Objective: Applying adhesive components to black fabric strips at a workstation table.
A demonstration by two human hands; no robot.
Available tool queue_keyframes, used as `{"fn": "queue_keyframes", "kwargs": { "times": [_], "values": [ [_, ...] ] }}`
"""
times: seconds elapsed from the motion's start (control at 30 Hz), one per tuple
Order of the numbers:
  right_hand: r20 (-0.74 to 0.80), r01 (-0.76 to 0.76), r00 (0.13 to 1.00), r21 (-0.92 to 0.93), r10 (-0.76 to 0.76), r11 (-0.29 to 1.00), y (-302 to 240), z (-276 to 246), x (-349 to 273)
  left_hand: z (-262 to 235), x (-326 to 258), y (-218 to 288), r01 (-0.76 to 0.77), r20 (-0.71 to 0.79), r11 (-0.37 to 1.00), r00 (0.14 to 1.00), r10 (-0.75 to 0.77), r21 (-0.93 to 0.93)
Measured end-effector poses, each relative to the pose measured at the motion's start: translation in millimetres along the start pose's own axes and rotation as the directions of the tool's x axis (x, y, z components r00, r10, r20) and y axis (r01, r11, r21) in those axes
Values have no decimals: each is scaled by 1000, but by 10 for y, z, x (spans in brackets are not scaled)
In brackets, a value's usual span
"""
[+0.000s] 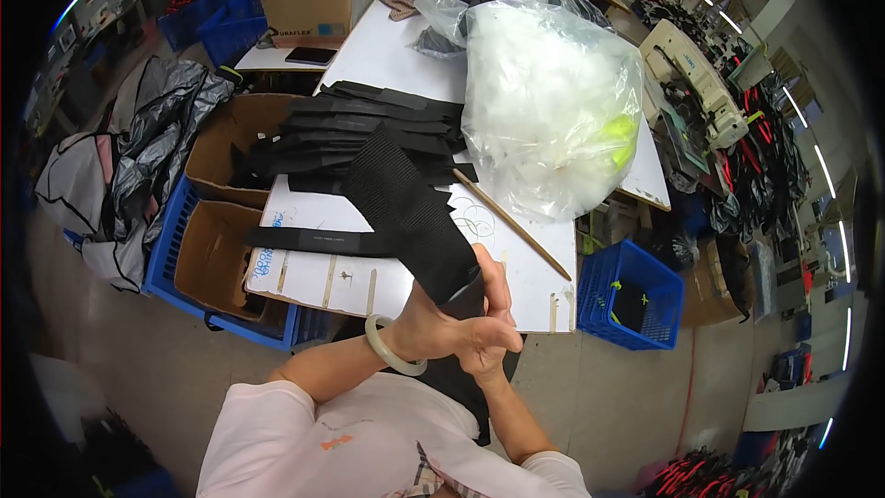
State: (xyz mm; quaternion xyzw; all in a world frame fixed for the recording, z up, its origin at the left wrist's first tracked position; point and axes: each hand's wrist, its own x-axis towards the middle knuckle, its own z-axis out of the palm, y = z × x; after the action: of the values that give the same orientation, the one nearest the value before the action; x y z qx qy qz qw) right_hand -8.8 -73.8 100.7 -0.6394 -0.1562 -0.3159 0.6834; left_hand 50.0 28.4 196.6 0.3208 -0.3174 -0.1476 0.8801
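Note:
A wide black ribbed webbing strap (396,194) rises from my hands and slants up to the left over the table. My left hand (426,325), with a pale bangle at its wrist, is closed around the strap's lower end. Close against it, my right hand (496,293) has its fingers curled on the same end, and the two hands partly hide each other. Beyond the strap lies a heap of black strips (369,120). One separate black strip (318,240) lies across the table's near left part, passing behind the held strap.
A pointed wooden stick (516,226) lies on the white table (387,286), beside a large clear bag of white stuffing (553,101). Cardboard boxes (217,254) in a blue crate stand left; another blue crate (631,295) stands right. A sewing machine (691,78) is farther right.

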Motion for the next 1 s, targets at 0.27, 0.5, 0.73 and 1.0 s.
{"fn": "queue_keyframes", "kwargs": {
  "times": [0.27, 0.5, 0.73, 1.0],
  "values": [
    [172, 26, 985, -312, 30, 950, -27, -50, 22, 21, -86, -106, 54, -55, 980, 997, -44, 190],
    [192, 132, 979, -322, -72, 937, 3, -113, -77, -23, -63, -44, 134, -189, 991, 973, -136, -25],
    [-191, -513, 772, 377, 607, 771, -206, -117, 90, -535, -17, -378, 205, -240, 967, 956, -166, 148],
    [-75, -110, 994, -654, 81, 749, -46, -600, 196, -711, -426, -285, 548, -291, 756, 835, -467, 358]
  ]
}}
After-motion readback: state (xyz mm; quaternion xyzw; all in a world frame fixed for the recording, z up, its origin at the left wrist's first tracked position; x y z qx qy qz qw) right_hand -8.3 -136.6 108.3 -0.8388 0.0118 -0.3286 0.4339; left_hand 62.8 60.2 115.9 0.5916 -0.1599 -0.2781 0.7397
